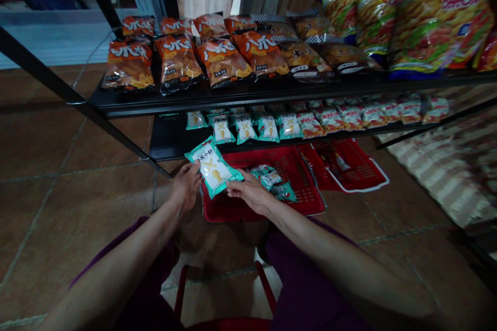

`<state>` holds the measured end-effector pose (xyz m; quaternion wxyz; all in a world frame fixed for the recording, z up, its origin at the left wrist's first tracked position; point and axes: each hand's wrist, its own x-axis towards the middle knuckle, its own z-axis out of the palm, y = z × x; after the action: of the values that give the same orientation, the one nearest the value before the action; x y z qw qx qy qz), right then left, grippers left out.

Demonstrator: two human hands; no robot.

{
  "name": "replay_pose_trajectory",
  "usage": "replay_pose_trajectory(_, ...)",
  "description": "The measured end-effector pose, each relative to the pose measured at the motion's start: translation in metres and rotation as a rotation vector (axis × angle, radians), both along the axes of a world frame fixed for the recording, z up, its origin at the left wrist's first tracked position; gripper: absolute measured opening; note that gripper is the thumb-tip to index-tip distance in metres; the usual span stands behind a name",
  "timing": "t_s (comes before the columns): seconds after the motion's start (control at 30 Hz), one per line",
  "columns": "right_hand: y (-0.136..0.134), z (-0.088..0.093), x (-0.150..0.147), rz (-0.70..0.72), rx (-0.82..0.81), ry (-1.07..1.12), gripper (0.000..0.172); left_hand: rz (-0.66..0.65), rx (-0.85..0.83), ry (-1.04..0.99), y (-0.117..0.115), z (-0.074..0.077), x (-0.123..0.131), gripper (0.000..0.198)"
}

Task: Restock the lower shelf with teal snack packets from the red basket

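Between my two hands is a teal-and-white snack bag [212, 165], tilted with its printed front facing up. My left hand [187, 184] grips its left edge, and my right hand [248, 190] pinches its lower right corner. Under my right hand stands a red plastic basket [233, 209] with several more teal snack bags [267, 176] in it. Just beyond the held bag, a row of matching teal bags [245, 128] stands on the lower black shelf [171, 137]. That shelf's left end has bare surface showing.
Orange chip bags [176, 62], brown bags [303, 59] and large yellow bags [430, 31] fill the upper shelf. Red-and-white bags [351, 116] continue the lower row. A second red basket [357, 168] sits to the right. A black shelf post [77, 98] slants at left.
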<state>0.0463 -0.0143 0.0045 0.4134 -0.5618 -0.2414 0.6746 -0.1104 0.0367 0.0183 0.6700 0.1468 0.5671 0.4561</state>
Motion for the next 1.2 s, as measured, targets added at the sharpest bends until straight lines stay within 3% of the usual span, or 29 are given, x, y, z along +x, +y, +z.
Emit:
replay_pose_trajectory(0.1,0.001,-0.001,-0.001,0.027,0.096,-0.15,0.03,-0.018,-0.02,0.028,0.001,-0.004,-0.002,0.007)
replay_pose_trajectory(0.27,0.002,0.002,0.006,0.179,0.534,-0.896,0.022,-0.005,0.077,-0.005,-0.002,-0.008,-0.005,0.009)
replay_pose_trajectory(0.37,0.001,0.005,0.012,0.227,0.724,-1.2,0.027,-0.072,0.161,-0.151,-0.003,-0.001,-0.007,0.012)
replay_pose_trajectory(0.5,0.0,0.01,0.017,0.295,0.85,-1.501,0.03,-0.154,0.242,-0.369,-0.007,0.01,-0.006,0.019)
replay_pose_trajectory(0.67,-0.006,0.014,0.012,0.338,1.028,-1.654,0.03,-0.142,0.282,-0.353,-0.009,0.015,-0.004,0.027)
replay_pose_trajectory(0.8,-0.013,0.013,0.004,0.445,1.113,-1.512,0.032,-0.005,0.122,-0.341,-0.001,0.014,-0.009,0.025)
replay_pose_trajectory(0.9,-0.012,0.009,0.0,0.4,0.996,-1.244,0.032,0.103,0.051,-0.344,0.008,0.012,-0.017,0.021)
replay_pose_trajectory(1.07,0.001,0.002,0.003,-0.119,0.356,-0.57,0.027,0.128,0.017,-0.356,0.014,0.011,-0.024,0.016)
replay_pose_trajectory(1.13,0.006,0.003,0.003,-0.139,0.09,-0.224,0.031,0.129,0.025,-0.351,0.013,0.012,-0.023,0.016)
replay_pose_trajectory(1.2,0.007,0.005,0.003,-0.083,-0.05,0.05,0.036,0.128,0.016,-0.341,0.012,0.013,-0.021,0.016)
